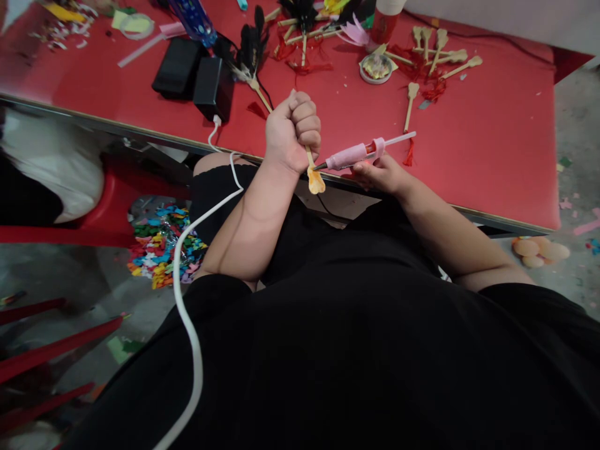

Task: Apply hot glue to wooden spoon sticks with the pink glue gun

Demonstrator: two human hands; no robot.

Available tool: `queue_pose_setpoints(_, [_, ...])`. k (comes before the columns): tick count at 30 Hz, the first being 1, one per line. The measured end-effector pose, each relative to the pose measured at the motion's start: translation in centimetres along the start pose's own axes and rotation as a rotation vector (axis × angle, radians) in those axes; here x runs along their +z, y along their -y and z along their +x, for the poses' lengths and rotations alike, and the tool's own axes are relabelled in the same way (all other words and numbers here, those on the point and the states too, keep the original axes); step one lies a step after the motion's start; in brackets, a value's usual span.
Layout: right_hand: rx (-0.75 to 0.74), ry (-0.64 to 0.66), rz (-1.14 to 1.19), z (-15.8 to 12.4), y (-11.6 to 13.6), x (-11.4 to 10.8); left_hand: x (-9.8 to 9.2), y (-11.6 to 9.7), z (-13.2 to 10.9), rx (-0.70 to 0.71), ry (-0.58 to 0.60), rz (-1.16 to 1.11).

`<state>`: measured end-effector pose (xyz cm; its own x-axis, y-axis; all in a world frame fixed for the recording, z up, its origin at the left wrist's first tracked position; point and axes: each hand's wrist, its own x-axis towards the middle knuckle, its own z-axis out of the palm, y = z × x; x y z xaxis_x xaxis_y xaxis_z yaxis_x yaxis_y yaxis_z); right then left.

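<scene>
My left hand [297,128] is closed in a fist around a thin wooden stick, whose flat lobed end [316,180] sticks out below the fist past the table's front edge and looks orange-yellow. My right hand [382,174] grips a pink-wrapped glue gun [349,156] with a pale glue stick out of its back. The gun's dark tip is at the neck of the lobed end, seemingly touching it. Beyond my left fist, another stick [262,95] with black feathers lies on the red table [487,144].
A black box [213,89] with a white cable and a dark case [177,69] stand left. Several wooden sticks [438,53] with red tassels lie back right, near a small round dish [375,67]. Colourful pieces [164,247] fill a bag below left.
</scene>
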<state>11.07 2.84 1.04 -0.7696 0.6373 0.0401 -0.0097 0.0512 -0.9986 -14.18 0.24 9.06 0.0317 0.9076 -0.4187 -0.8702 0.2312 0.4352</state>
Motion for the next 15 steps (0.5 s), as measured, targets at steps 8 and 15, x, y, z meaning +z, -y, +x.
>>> queue_pose_setpoints(8, [0.035, -0.009, -0.005, -0.01, -0.04, -0.08, -0.14, -0.07, -0.14, -0.094, 0.067, 0.018])
queue_pose_setpoints(15, [0.025, -0.002, -0.011, 0.03, -0.34, -0.31, -0.51, -0.26, 0.32, 0.003, 0.034, 0.092])
